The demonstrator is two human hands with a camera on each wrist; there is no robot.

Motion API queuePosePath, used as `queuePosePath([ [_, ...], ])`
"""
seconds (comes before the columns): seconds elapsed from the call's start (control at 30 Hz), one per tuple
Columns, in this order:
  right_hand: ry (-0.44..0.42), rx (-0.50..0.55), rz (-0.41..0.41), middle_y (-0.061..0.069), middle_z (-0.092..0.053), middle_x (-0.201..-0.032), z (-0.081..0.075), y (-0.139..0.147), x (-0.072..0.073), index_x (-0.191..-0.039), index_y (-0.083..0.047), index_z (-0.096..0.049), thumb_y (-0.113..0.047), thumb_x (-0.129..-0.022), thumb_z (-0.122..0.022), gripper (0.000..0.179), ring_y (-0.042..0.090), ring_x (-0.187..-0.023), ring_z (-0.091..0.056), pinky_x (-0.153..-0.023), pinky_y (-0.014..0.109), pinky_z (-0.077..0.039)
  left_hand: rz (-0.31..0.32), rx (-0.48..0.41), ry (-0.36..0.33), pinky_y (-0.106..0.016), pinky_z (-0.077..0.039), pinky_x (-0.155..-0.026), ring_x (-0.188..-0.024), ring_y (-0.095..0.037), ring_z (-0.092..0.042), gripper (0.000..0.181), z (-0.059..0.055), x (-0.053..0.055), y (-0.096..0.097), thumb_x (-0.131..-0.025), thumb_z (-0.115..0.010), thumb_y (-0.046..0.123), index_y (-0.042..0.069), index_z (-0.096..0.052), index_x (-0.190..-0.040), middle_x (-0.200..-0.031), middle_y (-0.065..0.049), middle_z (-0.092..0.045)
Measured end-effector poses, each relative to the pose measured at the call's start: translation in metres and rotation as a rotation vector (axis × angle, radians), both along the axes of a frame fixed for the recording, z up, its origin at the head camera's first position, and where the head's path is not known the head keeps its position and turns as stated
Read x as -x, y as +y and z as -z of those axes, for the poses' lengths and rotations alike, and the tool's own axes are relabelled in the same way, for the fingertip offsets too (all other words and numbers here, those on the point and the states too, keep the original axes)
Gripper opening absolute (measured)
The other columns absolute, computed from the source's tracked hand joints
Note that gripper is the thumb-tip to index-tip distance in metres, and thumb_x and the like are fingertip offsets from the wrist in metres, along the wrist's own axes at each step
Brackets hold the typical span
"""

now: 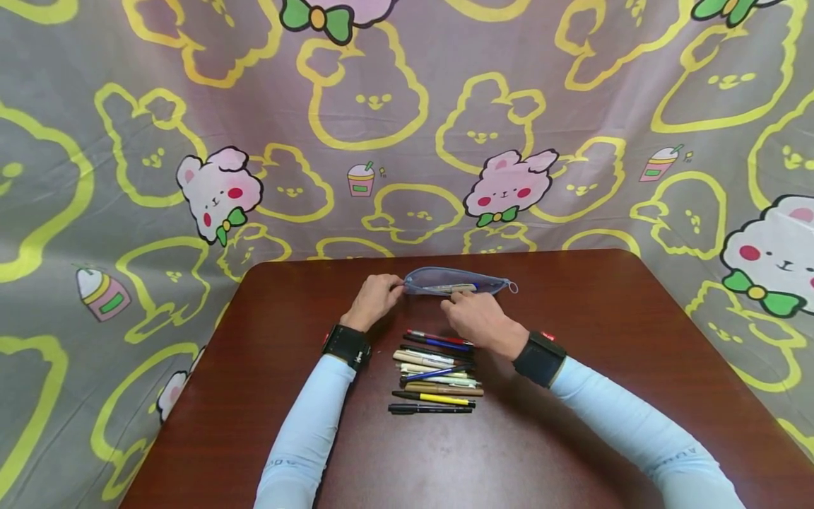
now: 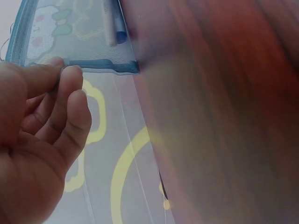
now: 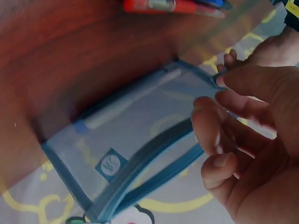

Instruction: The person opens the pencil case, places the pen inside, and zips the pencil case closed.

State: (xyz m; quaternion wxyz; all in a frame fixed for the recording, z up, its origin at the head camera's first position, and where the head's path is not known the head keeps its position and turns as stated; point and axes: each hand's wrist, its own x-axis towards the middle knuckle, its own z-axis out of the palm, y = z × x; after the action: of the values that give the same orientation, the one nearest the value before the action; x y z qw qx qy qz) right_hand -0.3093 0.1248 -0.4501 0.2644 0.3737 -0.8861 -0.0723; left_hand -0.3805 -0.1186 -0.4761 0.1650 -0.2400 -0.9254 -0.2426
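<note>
A blue-edged mesh pencil pouch (image 1: 458,277) stands at the back of the table, its zipper side gaping. One white pen with a blue end (image 3: 107,115) lies along the bottom, seen through the mesh. My left hand (image 1: 374,300) pinches the pouch's left end between thumb and fingertips, as the left wrist view shows. At the front of the opening is my right hand (image 1: 485,322), its fingers loosely bent and no pen between them. In the right wrist view its fingertips (image 3: 205,114) overlap the zipper edge.
Several pens and markers lie in a loose row on the table, among them a red pen (image 1: 439,337), a yellow pen (image 1: 439,399) and a black marker (image 1: 429,409) nearest me. A patterned cloth (image 1: 381,212) hangs behind the table (image 1: 305,283).
</note>
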Motion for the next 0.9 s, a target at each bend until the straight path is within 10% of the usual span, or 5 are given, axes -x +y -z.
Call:
queuePosePath([
  [0.37, -0.267, 0.017, -0.003, 0.001, -0.048, -0.064, 0.005, -0.003, -0.003, -0.079, -0.013, -0.058, -0.014, -0.088, -0.068, 0.014, 0.012, -0.051, -0.044, -0.041, 0.025, -0.024, 0.002, -0.001, 0.036, -0.038, -0.056, -0.076, -0.085, -0.022, -0.070, 0.013, -0.003, 0.001, 0.000, -0.092, -0.067, 0.012, 0.005, -0.075, -0.100, -0.093, -0.009, -0.074],
  [0.9, -0.484, -0.017, -0.016, -0.001, -0.051, -0.068, 0.021, -0.002, 0.003, -0.079, -0.016, -0.062, -0.014, -0.090, -0.070, 0.013, 0.009, -0.059, -0.047, -0.048, 0.024, -0.029, -0.002, 0.001, 0.011, -0.037, -0.055, -0.075, -0.086, -0.023, -0.070, 0.014, -0.001, 0.000, 0.000, -0.093, -0.067, 0.015, 0.005, -0.074, -0.100, -0.095, -0.010, -0.074],
])
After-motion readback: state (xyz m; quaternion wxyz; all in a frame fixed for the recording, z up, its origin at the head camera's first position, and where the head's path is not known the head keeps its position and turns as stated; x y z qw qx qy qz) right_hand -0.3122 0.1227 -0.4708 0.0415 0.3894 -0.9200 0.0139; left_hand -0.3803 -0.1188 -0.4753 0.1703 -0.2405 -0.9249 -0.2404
